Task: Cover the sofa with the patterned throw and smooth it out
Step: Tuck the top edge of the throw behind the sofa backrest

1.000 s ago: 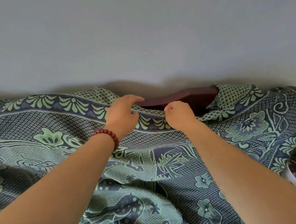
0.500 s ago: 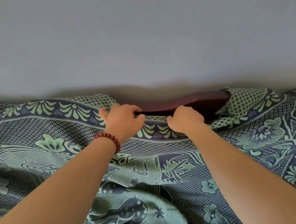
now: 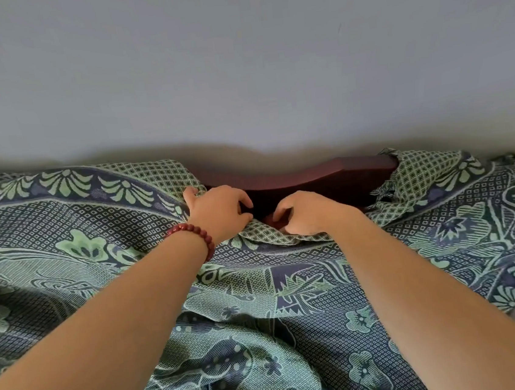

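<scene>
Nearest, the throw (image 3: 236,371) lay bunched in loose folds, not yet smoothed; further up it spread wide but creased. At its top hem the left hand (image 3: 220,211) and right hand (image 3: 305,212) sat close together, fingers of each curled round the cloth. Just beyond, a stretch of the sofa rail (image 3: 327,178) showed bare against the wall (image 3: 235,54). Judged: draping mostly done; covering that gap and flattening remained.
</scene>
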Demonstrator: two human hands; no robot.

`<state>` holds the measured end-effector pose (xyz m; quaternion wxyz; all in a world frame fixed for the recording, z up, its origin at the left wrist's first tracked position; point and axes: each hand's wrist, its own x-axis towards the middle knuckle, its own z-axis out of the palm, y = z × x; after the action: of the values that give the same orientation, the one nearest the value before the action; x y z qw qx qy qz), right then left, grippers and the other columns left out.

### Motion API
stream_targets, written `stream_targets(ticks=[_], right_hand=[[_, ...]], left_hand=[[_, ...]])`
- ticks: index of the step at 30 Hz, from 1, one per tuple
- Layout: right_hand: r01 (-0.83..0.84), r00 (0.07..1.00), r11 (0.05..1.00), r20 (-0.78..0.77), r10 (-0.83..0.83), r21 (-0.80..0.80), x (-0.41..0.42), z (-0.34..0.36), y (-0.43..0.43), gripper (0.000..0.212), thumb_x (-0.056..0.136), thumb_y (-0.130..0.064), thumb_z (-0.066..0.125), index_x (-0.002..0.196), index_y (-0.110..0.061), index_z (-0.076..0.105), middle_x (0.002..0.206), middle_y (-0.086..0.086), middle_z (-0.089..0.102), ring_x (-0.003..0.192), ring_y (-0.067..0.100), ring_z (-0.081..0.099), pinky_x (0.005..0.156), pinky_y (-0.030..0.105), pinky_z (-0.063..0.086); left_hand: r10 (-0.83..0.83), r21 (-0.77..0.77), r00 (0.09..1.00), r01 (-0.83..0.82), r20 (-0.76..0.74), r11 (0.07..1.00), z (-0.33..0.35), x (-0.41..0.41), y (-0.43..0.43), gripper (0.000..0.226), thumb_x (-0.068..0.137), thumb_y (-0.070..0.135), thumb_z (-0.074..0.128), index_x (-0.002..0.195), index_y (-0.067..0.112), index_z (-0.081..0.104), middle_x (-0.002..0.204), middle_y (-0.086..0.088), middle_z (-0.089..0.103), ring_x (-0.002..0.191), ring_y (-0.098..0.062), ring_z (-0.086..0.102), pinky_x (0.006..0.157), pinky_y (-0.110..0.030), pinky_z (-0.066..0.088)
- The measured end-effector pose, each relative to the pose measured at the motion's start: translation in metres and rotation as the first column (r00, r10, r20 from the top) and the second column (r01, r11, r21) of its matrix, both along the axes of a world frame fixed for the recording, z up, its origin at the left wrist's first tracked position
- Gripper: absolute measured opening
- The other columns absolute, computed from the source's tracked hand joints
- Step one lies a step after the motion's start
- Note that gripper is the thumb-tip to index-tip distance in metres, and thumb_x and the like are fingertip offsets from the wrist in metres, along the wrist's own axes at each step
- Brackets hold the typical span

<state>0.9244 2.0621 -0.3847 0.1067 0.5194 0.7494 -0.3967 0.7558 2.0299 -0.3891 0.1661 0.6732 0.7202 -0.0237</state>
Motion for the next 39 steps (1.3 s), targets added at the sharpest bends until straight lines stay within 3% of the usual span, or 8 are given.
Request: stream_targets(ticks=[4,8,16,19,24,31,35,39], right_hand=[[-0.046,0.996,0.998,0.072,0.05,-0.05,0.003,-0.008,-0.001,0.015,0.089,-0.023,0.06,0.093,-0.018,0.073,0.085,-0.001,0.067,0.08,0.017,0.061,0.07,0.027,0.047],[-0.086,0.978,0.988,0.179,0.108,-0.128,0.001,-0.005,-0.005,0.049,0.097,-0.038,0.043,0.057,-0.011,0.042,0.05,0.0,0.027,0.048,0.016,0.026,0.056,0.03,0.027],[0.029,0.983,0.991,0.184,-0.004,-0.132,0.007,0.041,0.007,0.027,0.08,-0.021,0.053,0.058,-0.01,0.041,0.061,0.006,0.03,0.054,0.017,0.026,0.057,0.03,0.024],[0.168,0.978,0.961,0.087,-0.191,0.22,0.012,0.043,0.024,0.024,0.083,-0.025,0.059,0.073,-0.003,0.061,0.075,0.023,0.048,0.067,0.025,0.047,0.061,0.03,0.034],[0.45,0.884,0.679,-0.182,-0.43,0.58,0.013,0.057,0.029,0.027,0.084,-0.042,0.065,0.097,-0.019,0.07,0.098,0.006,0.068,0.094,0.029,0.064,0.069,0.029,0.043],[0.477,0.817,0.579,-0.09,-0.569,0.661,0.025,0.055,0.036,0.049,0.088,-0.059,0.051,0.1,-0.012,0.062,0.096,0.008,0.066,0.079,0.027,0.058,0.056,0.027,0.031],[0.529,0.805,0.525,-0.2,-0.558,0.667,0.025,0.045,0.037,0.041,0.094,-0.045,0.048,0.123,-0.016,0.055,0.107,0.009,0.066,0.095,0.031,0.061,0.065,0.03,0.036],[0.586,0.8,0.481,-0.371,-0.472,0.652,0.017,0.043,0.038,0.038,0.098,-0.033,0.044,0.132,-0.017,0.048,0.109,0.007,0.066,0.1,0.027,0.061,0.071,0.029,0.037]], left_hand=[[-0.122,-0.095,0.989,0.113,-0.086,0.989,0.0,0.0,-0.005,0.031,0.088,0.061,0.042,0.102,0.044,0.065,0.101,0.016,0.061,0.11,-0.014,0.048,0.105,-0.057,0.006],[-0.244,-0.142,0.964,0.229,-0.106,0.963,0.007,-0.002,-0.008,0.023,0.09,0.052,0.047,0.103,0.042,0.064,0.093,0.017,0.06,0.113,-0.018,0.044,0.104,-0.052,0.009],[-0.137,0.399,0.99,0.135,-0.025,0.907,0.041,0.008,0.007,0.019,0.094,0.036,0.047,0.105,0.036,0.063,0.102,0.013,0.053,0.108,-0.016,0.046,0.1,-0.046,0.014],[-0.041,0.525,0.998,0.012,0.042,0.851,0.049,0.003,0.014,0.018,0.093,0.031,0.05,0.104,0.032,0.065,0.107,0.007,0.055,0.107,-0.02,0.046,0.095,-0.042,0.016],[0.05,0.589,0.996,-0.088,0.08,0.803,0.049,-0.005,0.017,0.02,0.093,0.033,0.052,0.107,0.031,0.066,0.094,0.004,0.045,0.098,-0.023,0.047,0.076,-0.032,0.011],[0.167,0.398,0.978,-0.203,0.122,0.895,0.039,-0.011,0.015,0.029,0.093,0.04,0.037,0.116,0.033,0.053,0.066,0.014,0.054,0.065,-0.012,0.049,0.09,-0.039,0.023],[0.252,0.224,0.964,-0.227,-0.089,0.948,0.022,-0.028,0.014,0.051,0.082,0.032,0.05,0.132,0.037,0.041,0.07,0.011,0.058,0.072,-0.018,0.055,0.098,-0.046,0.023],[0.329,0.337,0.939,-0.279,-0.101,0.899,0.014,-0.037,0.019,0.02,0.091,0.031,0.046,0.103,0.027,0.06,0.07,0.007,0.06,0.065,-0.02,0.052,0.091,-0.041,0.023]])
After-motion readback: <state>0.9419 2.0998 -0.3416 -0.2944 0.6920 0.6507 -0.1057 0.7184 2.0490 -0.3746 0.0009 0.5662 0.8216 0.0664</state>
